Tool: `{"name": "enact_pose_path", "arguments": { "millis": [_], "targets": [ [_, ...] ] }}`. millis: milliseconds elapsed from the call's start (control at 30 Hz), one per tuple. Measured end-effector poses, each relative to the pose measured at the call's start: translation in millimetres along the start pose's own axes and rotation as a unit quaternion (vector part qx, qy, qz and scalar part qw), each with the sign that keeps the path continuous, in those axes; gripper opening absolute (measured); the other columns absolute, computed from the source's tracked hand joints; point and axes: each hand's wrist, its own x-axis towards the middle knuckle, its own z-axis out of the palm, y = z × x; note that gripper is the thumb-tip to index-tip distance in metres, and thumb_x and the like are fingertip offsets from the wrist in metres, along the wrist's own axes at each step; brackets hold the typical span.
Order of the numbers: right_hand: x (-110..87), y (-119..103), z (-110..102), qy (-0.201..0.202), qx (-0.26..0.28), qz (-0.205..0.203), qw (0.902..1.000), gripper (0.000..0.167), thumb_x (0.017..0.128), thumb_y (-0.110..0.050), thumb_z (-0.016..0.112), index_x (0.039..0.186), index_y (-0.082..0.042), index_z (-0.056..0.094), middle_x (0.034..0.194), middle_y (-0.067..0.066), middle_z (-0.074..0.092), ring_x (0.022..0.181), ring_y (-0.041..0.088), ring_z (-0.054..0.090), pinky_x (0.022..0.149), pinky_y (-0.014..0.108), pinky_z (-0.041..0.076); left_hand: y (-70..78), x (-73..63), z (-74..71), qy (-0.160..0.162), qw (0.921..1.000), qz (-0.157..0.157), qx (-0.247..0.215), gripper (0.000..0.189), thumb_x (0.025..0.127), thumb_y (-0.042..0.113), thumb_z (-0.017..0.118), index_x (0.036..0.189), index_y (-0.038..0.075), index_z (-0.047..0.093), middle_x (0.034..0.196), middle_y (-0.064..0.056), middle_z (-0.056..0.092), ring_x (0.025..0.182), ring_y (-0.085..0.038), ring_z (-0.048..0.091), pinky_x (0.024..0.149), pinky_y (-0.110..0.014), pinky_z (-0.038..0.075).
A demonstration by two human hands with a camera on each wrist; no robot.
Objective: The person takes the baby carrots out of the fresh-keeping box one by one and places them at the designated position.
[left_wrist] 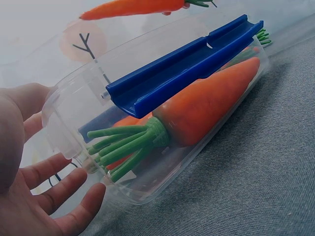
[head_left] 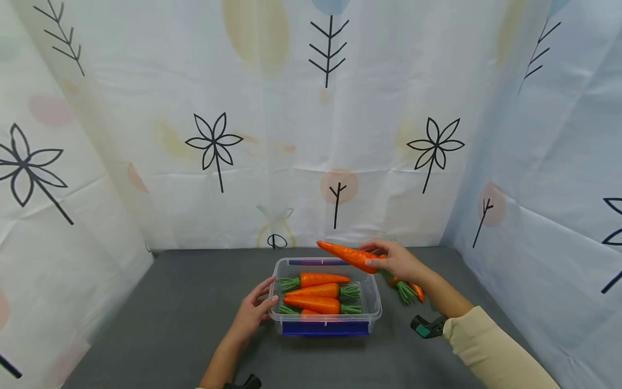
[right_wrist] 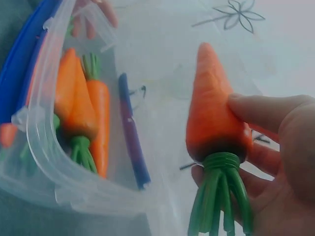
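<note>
My right hand [head_left: 399, 262] grips an orange carrot [head_left: 346, 254] by its thick end, over the right back part of a clear plastic box [head_left: 377, 302]. In the right wrist view the thumb presses one side of the held carrot [right_wrist: 211, 110], its green stalks pointing down. Several carrots [head_left: 316, 305] lie side by side in the box, their green tops facing either way. Against the box's left side rests my left hand [head_left: 254, 309]. Its fingers [left_wrist: 61, 189] are spread and fairly straight in the left wrist view, by the box's corner.
More carrots [head_left: 417, 292] with green tops lie on the grey table [head_left: 194, 302] right of the box, partly hidden under the right forearm. Blue latch flaps [head_left: 325, 328] run along the box's long sides. Patterned white cloth [head_left: 272, 108] walls the table's back and sides.
</note>
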Motion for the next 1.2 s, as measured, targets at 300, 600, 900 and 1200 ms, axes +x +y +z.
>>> {"name": "enact_pose_path", "arguments": {
  "millis": [300, 600, 900, 1200],
  "targets": [
    [-20.5, 25, -12, 0.132, -0.06, 0.034, 0.9888, 0.037, 0.095, -0.017, 0.065, 0.128, -0.003, 0.06, 0.122, 0.017, 0.061, 0.107, 0.036, 0.057, 0.079, 0.041, 0.052, -7.1, 1.2, -1.3, -0.003, 0.9999, 0.006, -0.009, 0.053, 0.097, 0.02, 0.062, 0.146, 0.014, 0.045, 0.139, -0.022, 0.045, 0.109, -0.032, 0.057, 0.081, -0.044, 0.054],
    [-38.9, 64, -23, 0.24, -0.13, 0.083, 0.9586, 0.037, 0.095, -0.019, 0.066, 0.127, -0.002, 0.06, 0.12, 0.021, 0.061, 0.101, 0.036, 0.058, 0.075, 0.044, 0.05, -11.6, 3.7, -1.4, -0.001, 1.0, 0.006, 0.001, 0.052, 0.097, 0.017, 0.061, 0.147, 0.011, 0.044, 0.139, -0.025, 0.043, 0.108, -0.032, 0.056, 0.08, -0.043, 0.054],
    [-51.9, 99, -33, 0.275, -0.162, 0.138, 0.9377, 0.038, 0.096, -0.017, 0.063, 0.129, 0.001, 0.057, 0.119, 0.025, 0.058, 0.099, 0.038, 0.057, 0.077, 0.051, 0.05, -8.6, 3.8, -1.9, 0.003, 1.0, 0.005, -0.001, 0.051, 0.097, 0.016, 0.061, 0.146, 0.013, 0.046, 0.139, -0.026, 0.043, 0.109, -0.033, 0.056, 0.08, -0.044, 0.054],
    [-66.4, 128, -41, 0.27, -0.194, 0.182, 0.9255, 0.038, 0.098, -0.017, 0.06, 0.128, 0.005, 0.054, 0.121, 0.031, 0.056, 0.099, 0.043, 0.056, 0.08, 0.056, 0.046, -5.9, 1.5, -0.9, 0.0, 1.0, 0.004, -0.009, 0.052, 0.097, 0.016, 0.06, 0.146, 0.011, 0.044, 0.139, -0.026, 0.042, 0.109, -0.036, 0.055, 0.08, -0.043, 0.054]
  ]
}}
